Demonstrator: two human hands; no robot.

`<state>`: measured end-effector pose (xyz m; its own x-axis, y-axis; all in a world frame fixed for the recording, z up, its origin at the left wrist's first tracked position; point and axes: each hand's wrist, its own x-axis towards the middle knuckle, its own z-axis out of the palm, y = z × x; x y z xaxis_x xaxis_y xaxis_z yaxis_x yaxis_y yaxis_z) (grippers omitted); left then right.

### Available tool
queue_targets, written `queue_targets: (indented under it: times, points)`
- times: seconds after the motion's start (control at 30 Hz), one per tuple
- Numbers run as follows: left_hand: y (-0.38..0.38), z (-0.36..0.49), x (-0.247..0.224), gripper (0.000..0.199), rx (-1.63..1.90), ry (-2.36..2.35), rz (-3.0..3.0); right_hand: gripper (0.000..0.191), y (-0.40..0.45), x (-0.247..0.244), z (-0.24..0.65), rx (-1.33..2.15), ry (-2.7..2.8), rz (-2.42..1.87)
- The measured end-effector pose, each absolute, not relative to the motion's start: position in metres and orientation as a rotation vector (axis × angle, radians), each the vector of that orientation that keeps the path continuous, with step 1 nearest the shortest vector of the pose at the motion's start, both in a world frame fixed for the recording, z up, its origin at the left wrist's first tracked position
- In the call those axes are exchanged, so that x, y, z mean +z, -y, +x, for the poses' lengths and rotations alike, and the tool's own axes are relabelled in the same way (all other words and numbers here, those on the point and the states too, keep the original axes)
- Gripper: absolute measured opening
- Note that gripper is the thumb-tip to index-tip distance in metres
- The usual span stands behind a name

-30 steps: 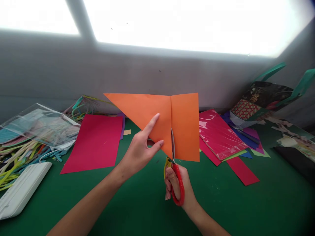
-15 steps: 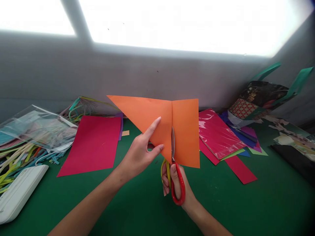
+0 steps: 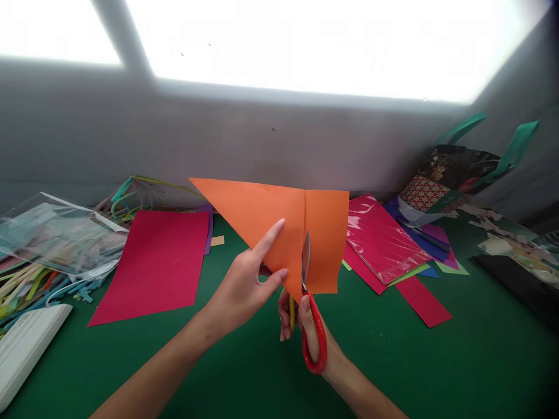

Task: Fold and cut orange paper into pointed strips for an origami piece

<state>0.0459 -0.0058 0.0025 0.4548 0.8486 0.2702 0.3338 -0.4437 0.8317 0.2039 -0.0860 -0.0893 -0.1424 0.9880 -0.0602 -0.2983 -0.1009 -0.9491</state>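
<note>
An orange sheet of paper (image 3: 257, 203), folded to a triangle on its left side, is held up above the table. My left hand (image 3: 244, 279) grips its slanted lower edge, thumb and forefinger on the front and the other fingers hidden behind. In my right hand (image 3: 311, 326) are scissors (image 3: 315, 343) with one red and one yellow handle. My thumb is through the red loop; fingers curl at the yellow one. The blades point upward, one in front of the paper along the triangle's upright edge, the other out of sight.
A red sheet (image 3: 152, 262) lies to the left, near paper strips in clear plastic (image 3: 65, 233) and a white device (image 3: 30, 349). To the right are a wrapped red paper pack (image 3: 384, 238), a red strip (image 3: 423, 302), a dark blue knife-like tool (image 3: 430, 238) and a patterned bag (image 3: 454, 174).
The scissors have spread wider, with the red handle apart from the yellow one. The paper's right part has tilted, its lower edge swinging back. The view has shifted slightly.
</note>
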Motion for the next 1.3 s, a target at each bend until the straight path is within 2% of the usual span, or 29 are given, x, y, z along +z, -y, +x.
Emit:
queue_targets:
  times: [0.2,0.57,0.8,0.87,1.3]
  points:
    - [0.009,0.047,-0.003,0.082,0.886,-0.957,1.963,0.073,0.085,-0.084,0.205,1.478,1.002,-1.038]
    - [0.012,0.047,-0.002,0.079,0.888,-0.906,1.971,0.069,0.084,-0.085,0.206,1.422,0.987,-1.119]
    - [0.009,0.046,0.006,0.048,0.84,-0.916,1.941,0.067,0.085,-0.082,0.206,1.398,1.038,-1.109]
    - [0.009,0.048,0.004,0.045,0.885,-0.965,1.936,0.066,0.085,-0.084,0.206,1.393,1.052,-1.108]
    - [0.012,0.051,-0.007,0.058,0.913,-0.988,2.024,0.066,0.086,-0.084,0.207,1.392,1.021,-1.121]
